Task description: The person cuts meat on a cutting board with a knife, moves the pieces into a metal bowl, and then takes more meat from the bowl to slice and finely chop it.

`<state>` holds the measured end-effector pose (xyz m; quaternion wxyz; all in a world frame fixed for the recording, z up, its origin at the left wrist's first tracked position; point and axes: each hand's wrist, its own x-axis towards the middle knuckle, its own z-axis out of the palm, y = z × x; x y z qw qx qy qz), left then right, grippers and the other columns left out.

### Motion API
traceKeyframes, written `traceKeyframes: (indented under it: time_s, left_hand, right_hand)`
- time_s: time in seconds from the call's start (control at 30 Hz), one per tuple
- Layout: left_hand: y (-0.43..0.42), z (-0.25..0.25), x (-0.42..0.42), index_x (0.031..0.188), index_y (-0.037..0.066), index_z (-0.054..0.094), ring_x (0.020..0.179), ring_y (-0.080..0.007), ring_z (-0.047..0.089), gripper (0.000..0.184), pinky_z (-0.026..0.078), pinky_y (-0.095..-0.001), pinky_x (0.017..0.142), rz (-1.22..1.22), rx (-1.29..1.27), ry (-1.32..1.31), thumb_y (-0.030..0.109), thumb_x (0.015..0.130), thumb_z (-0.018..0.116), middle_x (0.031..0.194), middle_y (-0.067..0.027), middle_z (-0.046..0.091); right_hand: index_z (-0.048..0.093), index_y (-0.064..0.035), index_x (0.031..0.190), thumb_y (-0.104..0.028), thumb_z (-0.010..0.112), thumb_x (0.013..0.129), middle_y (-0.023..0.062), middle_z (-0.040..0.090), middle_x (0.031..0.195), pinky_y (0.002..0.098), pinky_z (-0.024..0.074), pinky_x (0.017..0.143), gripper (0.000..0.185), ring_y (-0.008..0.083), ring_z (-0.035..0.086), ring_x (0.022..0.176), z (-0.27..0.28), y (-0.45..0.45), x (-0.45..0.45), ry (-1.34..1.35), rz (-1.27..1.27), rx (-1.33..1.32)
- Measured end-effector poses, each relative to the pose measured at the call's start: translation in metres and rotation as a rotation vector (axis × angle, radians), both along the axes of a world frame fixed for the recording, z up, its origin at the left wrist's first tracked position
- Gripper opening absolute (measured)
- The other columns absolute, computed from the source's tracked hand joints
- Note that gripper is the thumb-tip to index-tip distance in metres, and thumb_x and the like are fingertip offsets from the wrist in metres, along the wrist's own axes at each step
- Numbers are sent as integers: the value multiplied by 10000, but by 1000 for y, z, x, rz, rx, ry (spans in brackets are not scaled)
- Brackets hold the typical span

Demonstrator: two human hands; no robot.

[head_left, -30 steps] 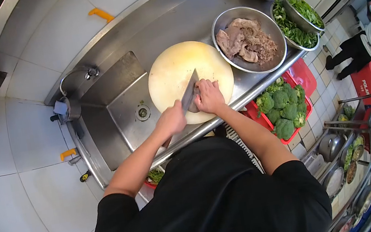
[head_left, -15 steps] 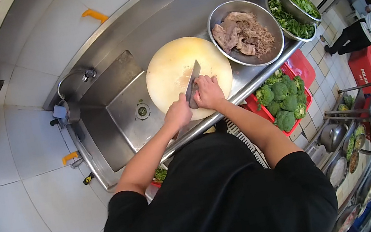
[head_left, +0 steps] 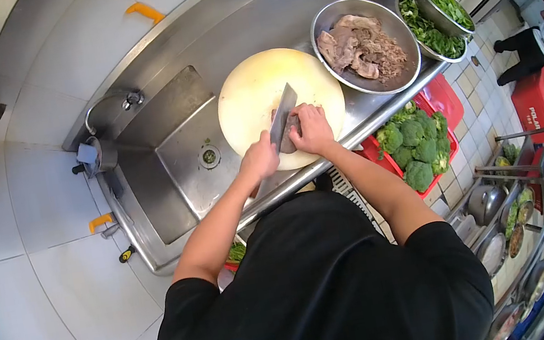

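My left hand (head_left: 260, 157) is closed round the handle of a broad knife (head_left: 283, 115), whose blade points up and slightly right over a round, pale cutting board (head_left: 246, 96). Just right of the blade, my right hand (head_left: 312, 129) presses bent fingers on a brownish piece of meat (head_left: 290, 136) at the board's near right part. A metal bowl (head_left: 342, 84) of cooked and shredded meat (head_left: 366, 48) stands beside the board. Small scraps lie near the blade. The knife's edge against the meat is partly hidden.
The sink basin (head_left: 165, 194) lies left of the board, with a faucet (head_left: 132, 100) behind. Bowls of leafy greens (head_left: 438, 40) stand at the far right. Broccoli (head_left: 417, 140) fills a red basket below the counter edge. Another person (head_left: 531, 50) is at the right, near a shelf.
The knife blade now shows broader and stands left of the meat, with more of the meat visible. My right hand has shifted slightly right. The view has moved a little.
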<state>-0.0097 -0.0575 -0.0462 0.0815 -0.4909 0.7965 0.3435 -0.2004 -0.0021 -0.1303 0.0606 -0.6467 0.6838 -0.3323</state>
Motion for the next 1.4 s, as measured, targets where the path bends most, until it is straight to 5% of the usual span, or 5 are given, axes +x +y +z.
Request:
traceKeyframes:
  time_s: [0.73, 0.93, 1.13, 1.23, 1.4]
  left_hand:
    - [10, 62, 21, 1222, -47, 520, 992, -527, 694, 302, 530, -596, 903, -110, -16, -84, 199, 1046, 525, 1015, -361, 706]
    - [-18, 36, -39, 1225, -44, 547, 975, -509, 707, 315, 540, -575, 901, -21, 35, 15, 210, 1040, 528, 1004, -357, 711]
    - [5, 55, 22, 1243, -40, 531, 979, -513, 704, 331, 542, -579, 895, -132, 40, -138, 220, 1039, 542, 1043, -367, 704]
    - [2, 36, -1, 1365, -40, 508, 1031, -470, 721, 414, 553, -557, 919, -117, 28, -123, 177, 1015, 550, 1077, -341, 718]
    - [-9, 19, -21, 1311, -32, 500, 1003, -493, 719, 372, 548, -580, 910, -81, 10, -65, 163, 1002, 568, 1060, -337, 720]
  right_hand:
    - [598, -78, 1153, -212, 626, 792, 103, 617, 1087, 499, 399, 953, 386, 311, 592, 1041, 3, -1, 3, 59, -7, 72]
    - [568, -69, 1141, -157, 618, 756, 119, 616, 1060, 496, 414, 923, 398, 330, 591, 1030, 3, -2, 2, 36, 7, 35]
    - [601, -88, 1118, -191, 629, 772, 110, 618, 1060, 496, 414, 934, 362, 316, 597, 1032, -2, -3, 1, 69, -25, 36]
    - [597, -82, 1117, -177, 624, 768, 114, 620, 1060, 498, 416, 930, 362, 324, 598, 1025, 1, -3, 5, 56, -18, 49]
    - [584, -63, 1117, -154, 620, 758, 123, 626, 1049, 497, 418, 924, 372, 334, 600, 1011, 5, -2, 3, 46, 2, 50]
